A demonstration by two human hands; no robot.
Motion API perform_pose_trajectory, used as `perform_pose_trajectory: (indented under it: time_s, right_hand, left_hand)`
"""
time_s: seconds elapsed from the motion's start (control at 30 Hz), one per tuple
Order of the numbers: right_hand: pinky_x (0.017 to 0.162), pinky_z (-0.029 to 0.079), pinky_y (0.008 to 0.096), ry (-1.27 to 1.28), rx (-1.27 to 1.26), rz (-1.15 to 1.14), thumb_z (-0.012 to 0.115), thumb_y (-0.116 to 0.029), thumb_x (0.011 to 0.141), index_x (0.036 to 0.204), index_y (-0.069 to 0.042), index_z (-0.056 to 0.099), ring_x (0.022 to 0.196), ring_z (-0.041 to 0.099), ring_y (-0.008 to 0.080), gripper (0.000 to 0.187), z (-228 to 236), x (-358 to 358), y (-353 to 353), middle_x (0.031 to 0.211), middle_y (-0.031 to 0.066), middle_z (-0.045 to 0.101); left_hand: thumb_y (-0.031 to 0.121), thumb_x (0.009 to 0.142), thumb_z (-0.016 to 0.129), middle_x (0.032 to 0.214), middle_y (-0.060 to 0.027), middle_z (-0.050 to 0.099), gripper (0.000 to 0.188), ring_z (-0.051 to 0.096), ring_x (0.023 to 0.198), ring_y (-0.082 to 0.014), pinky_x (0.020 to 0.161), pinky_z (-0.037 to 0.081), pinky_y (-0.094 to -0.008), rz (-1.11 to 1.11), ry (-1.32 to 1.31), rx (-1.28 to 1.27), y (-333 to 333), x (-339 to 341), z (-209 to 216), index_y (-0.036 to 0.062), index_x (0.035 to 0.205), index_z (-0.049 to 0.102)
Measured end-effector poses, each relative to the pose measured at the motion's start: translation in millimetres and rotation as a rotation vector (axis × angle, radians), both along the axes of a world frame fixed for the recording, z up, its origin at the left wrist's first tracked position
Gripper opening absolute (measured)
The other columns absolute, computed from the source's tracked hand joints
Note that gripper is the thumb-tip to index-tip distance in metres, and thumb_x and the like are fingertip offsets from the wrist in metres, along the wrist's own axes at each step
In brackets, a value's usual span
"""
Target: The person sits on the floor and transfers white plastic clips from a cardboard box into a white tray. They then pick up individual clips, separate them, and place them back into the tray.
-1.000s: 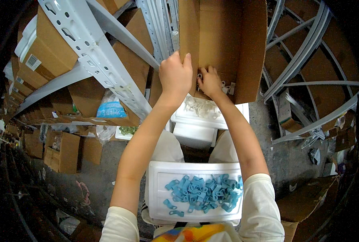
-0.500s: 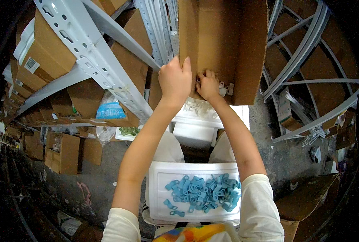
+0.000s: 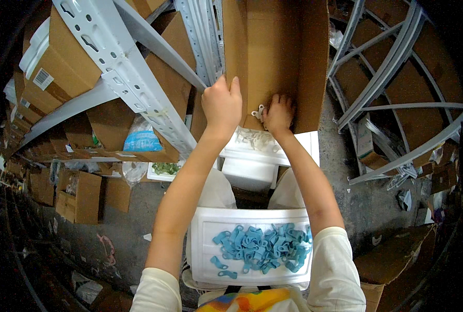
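Observation:
A tall cardboard box (image 3: 273, 47) stands tipped, its open side facing me. My left hand (image 3: 221, 106) is closed on the box's left wall. Inside, my right hand (image 3: 279, 114) lies palm down near the lower end, its fingers stretched out and partly in shadow. A few small white plastic pieces (image 3: 257, 112) lie beside it; whatever is under the palm is hidden. Just below the box's lower edge, a white tray (image 3: 307, 151) contains more white pieces (image 3: 255, 139). On my lap rests another white tray (image 3: 203, 255) with a heap of blue looped pieces (image 3: 262, 247).
A grey metal shelf post (image 3: 122, 62) with cardboard boxes rises at left, holding a blue bag (image 3: 142, 139). Green pieces (image 3: 165, 168) sit in a tray by my left knee. Grey racks (image 3: 392, 67) stand at right. An open carton (image 3: 79, 195) is on the floor.
My right hand has slid rightward inside the box, uncovering white pieces on its left. The box has shifted a little to the left, and my left hand stays on its wall.

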State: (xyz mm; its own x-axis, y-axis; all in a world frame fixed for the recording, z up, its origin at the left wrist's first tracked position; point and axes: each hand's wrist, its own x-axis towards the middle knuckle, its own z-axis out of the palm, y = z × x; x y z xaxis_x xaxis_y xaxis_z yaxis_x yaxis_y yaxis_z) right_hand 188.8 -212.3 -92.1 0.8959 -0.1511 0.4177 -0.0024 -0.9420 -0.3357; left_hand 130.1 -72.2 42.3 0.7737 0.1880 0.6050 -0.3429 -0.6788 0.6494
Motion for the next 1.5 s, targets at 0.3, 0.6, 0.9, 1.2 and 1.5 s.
perform_pose_trajectory:
  time_s: [0.3,0.6,0.9,1.2,1.5]
  right_hand:
    - [0.094,0.025,0.0484,0.233,-0.104,-0.019,0.056,-0.038,0.073,0.113,-0.006,0.044,0.111,0.035,0.0333,0.053,-4,2,6,0.115,0.0183,0.041]
    - [0.095,0.015,0.0576,0.278,-0.039,0.159,0.056,-0.040,0.072,0.116,-0.010,0.042,0.115,0.031,0.0348,0.055,-3,15,7,0.124,0.0127,0.038]
    - [0.093,0.022,0.0566,0.356,-0.064,0.189,0.058,-0.033,0.072,0.114,-0.011,0.046,0.114,0.033,0.0345,0.049,5,21,10,0.118,0.0110,0.045]
    - [0.084,0.038,0.0493,0.279,-0.101,0.155,0.055,-0.024,0.075,0.108,-0.006,0.048,0.107,0.041,0.0325,0.039,6,4,23,0.114,0.0166,0.042]
    - [0.088,0.037,0.0421,0.224,0.019,0.251,0.053,-0.023,0.074,0.105,-0.003,0.051,0.104,0.042,0.0364,0.037,-11,48,18,0.110,0.0203,0.046]
  left_hand:
    - [0.022,0.080,0.049,0.061,-0.0236,0.055,0.026,0.055,0.060,-0.0397,0.057,0.043,-0.0455,0.039,-0.055,0.001,-7,3,-14,-0.0023,0.076,0.057]
    - [0.021,0.081,0.050,0.060,-0.0213,0.055,0.025,0.055,0.057,-0.0368,0.053,0.043,-0.0416,0.042,-0.097,-0.003,-7,6,-27,-0.0028,0.084,0.057]
    - [0.019,0.082,0.050,0.061,-0.0195,0.056,0.022,0.056,0.054,-0.0341,0.048,0.043,-0.0383,0.040,-0.216,-0.115,-9,-2,-62,-0.0022,0.082,0.057]
    - [0.017,0.081,0.053,0.071,-0.0182,0.060,0.022,0.059,0.060,-0.0318,0.052,0.044,-0.0367,0.037,-0.133,-0.146,-7,2,-69,-0.0039,0.081,0.057]
    - [0.018,0.081,0.055,0.070,-0.0185,0.060,0.023,0.059,0.060,-0.0315,0.053,0.043,-0.0352,-0.009,-0.130,-0.271,-14,-12,-70,-0.0053,0.079,0.056]
